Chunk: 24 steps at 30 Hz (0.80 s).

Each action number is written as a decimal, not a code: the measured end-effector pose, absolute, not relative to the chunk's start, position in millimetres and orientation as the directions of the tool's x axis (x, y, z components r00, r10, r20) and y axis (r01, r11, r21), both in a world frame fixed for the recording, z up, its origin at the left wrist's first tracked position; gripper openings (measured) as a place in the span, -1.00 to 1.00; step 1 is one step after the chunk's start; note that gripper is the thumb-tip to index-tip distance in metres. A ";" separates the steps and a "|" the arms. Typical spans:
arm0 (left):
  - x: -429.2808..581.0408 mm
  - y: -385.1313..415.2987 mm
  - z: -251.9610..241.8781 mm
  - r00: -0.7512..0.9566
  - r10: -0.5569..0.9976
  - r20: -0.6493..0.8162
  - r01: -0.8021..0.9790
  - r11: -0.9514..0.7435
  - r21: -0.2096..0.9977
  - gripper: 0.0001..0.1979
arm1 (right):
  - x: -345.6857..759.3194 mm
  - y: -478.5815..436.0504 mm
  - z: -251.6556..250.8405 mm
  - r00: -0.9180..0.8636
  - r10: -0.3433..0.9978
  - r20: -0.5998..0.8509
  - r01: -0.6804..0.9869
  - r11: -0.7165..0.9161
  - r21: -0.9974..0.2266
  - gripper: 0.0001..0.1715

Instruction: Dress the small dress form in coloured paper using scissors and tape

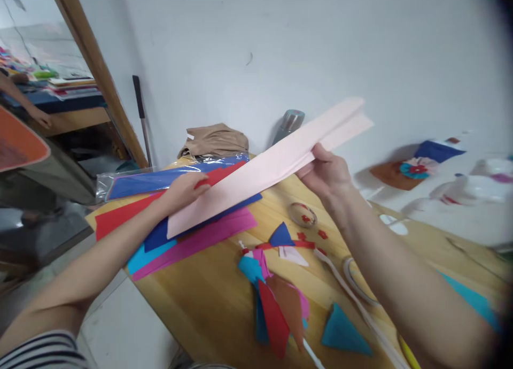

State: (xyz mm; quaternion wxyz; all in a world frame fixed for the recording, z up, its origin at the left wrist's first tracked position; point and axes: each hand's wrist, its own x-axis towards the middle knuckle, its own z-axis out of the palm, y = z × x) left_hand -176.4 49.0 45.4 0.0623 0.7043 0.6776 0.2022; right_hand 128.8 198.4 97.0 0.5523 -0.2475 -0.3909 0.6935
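Note:
A long folded sheet of pale pink crepe paper (272,160) slants up to the right over the table. My right hand (326,171) grips its lower edge toward the far end, thumb on top. My left hand (186,191) is closed at the left, with the edge of red crepe paper (124,213) between its fingers, beside the pale pink sheet. Beneath lie dark blue paper (158,236), light blue paper (150,255) and magenta paper (200,241), fanned out. The fingertips of my right hand are partly hidden behind the pale pink sheet.
Paper flags on a white stick (282,310), a teal triangle (345,331) and a tape roll (304,215) lie on the wooden table (200,315). Behind are a plastic-wrapped blue pack (140,186), brown cloth (218,139) and a bottle (290,124). Another person's hand (40,116) shows far left.

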 end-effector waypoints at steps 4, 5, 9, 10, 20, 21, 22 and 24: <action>-153.5 54.8 77.6 0.040 0.984 0.173 0.780 -0.139 0.610 -0.39 | 141.2 202.6 124.3 -0.244 0.903 0.353 -0.630 0.130 -0.766 -0.85; -147.9 56.8 85.8 0.091 0.989 0.116 0.750 -0.144 0.645 -0.43 | 143.5 202.2 130.3 -0.242 0.880 0.408 -0.650 0.165 -0.742 -0.84; -131.3 61.7 105.5 0.147 0.988 0.042 0.773 -0.142 0.619 -0.73 | 152.1 196.3 148.2 -0.219 0.842 0.493 -0.679 0.231 -0.696 -0.83; -129.5 61.7 106.4 0.135 0.985 0.103 0.810 -0.170 0.562 -0.73 | 154.5 192.8 150.9 -0.233 0.854 0.465 -0.652 0.218 -0.726 -0.85; -149.6 52.9 77.4 0.141 0.648 0.748 0.981 -0.195 -0.016 -0.51 | 197.4 115.5 123.3 -0.283 0.958 -0.053 -0.325 -0.148 -0.934 -0.73; -147.9 50.9 74.1 0.156 0.649 0.745 0.979 -0.201 -0.029 -0.51 | 208.1 109.7 116.7 -0.224 0.972 -0.067 -0.337 -0.141 -0.931 -0.68; -144.5 48.4 71.5 0.171 0.654 0.737 0.977 -0.209 -0.040 -0.51 | 220.5 104.5 110.4 -0.173 0.981 -0.084 -0.332 -0.138 -0.933 -0.59; -133.0 42.3 68.9 0.201 0.670 0.714 0.971 -0.232 -0.056 -0.54 | 249.5 94.6 100.0 -0.102 0.985 -0.138 -0.264 -0.160 -0.951 -0.44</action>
